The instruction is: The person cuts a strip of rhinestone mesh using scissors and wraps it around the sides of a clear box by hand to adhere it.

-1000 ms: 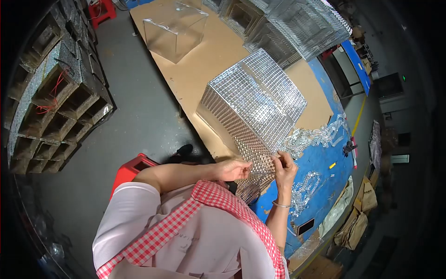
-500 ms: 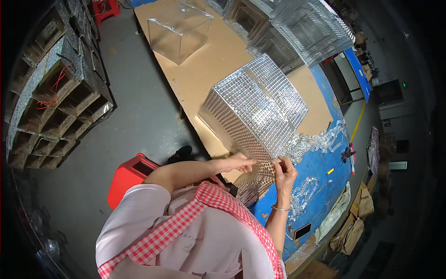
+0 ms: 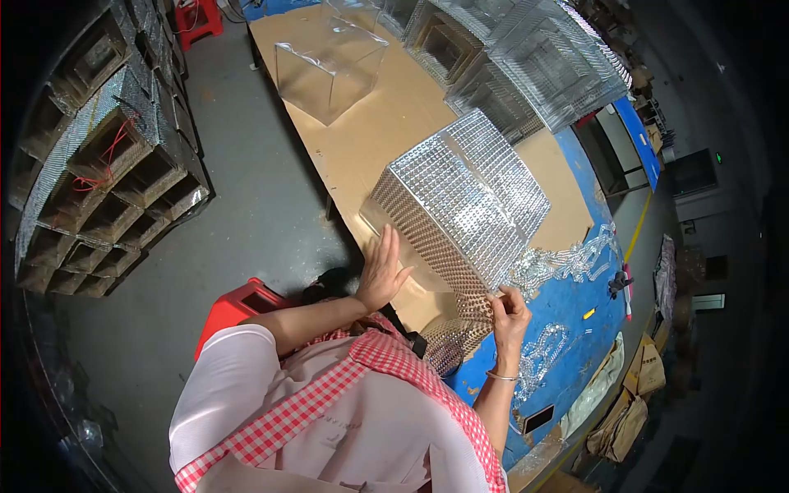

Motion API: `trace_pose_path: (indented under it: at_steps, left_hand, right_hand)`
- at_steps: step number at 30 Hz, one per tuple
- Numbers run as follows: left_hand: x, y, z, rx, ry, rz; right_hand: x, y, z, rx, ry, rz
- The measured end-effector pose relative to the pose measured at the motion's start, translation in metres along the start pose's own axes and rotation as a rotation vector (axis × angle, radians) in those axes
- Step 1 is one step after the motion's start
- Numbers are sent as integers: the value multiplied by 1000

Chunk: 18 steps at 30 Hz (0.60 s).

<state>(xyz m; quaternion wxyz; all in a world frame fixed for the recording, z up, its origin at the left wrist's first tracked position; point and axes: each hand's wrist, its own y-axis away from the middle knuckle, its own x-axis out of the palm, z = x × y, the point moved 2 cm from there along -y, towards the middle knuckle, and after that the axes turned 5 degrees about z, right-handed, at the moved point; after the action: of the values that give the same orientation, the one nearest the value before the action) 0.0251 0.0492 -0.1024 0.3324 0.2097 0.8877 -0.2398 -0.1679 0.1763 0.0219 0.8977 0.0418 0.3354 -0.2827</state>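
Observation:
A glittering rhinestone sheet (image 3: 468,193) covers the top of a clear box (image 3: 407,256) and hangs over its near side. The sheet's loose end (image 3: 448,341) drops past the table edge near my body. My left hand (image 3: 380,275) is open, fingers stretched out, by the box's bare lower near side; whether it touches the wall I cannot tell. At the box's right near corner, my right hand (image 3: 511,316) is closed in a pinch on the edge of the rhinestone sheet.
Another clear box (image 3: 333,74) stands farther back on the brown board (image 3: 353,156). Several glittering boxes (image 3: 542,70) are stacked at the far right. Rhinestone strips (image 3: 567,263) and a phone (image 3: 538,419) lie on the blue surface. A red stool (image 3: 230,308) stands at lower left.
My left hand has left the sheet near my right hand, moved left and away from my body, and opened its fingers. My right hand stays at the corner.

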Motion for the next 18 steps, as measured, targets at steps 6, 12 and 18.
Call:
trace_pose_path:
  at_steps: [6,12,18]
  left_hand:
    - [46,15,-45,413,-143,455]
    - [43,21,-66,1033,-260,759]
    - [-22,-37,-119,832,32,6]
  right_hand:
    - [0,0,0,-1,22,-2]
    - [-1,-1,4,-21,86,-9]
    - [2,0,-6,-28,45,-69]
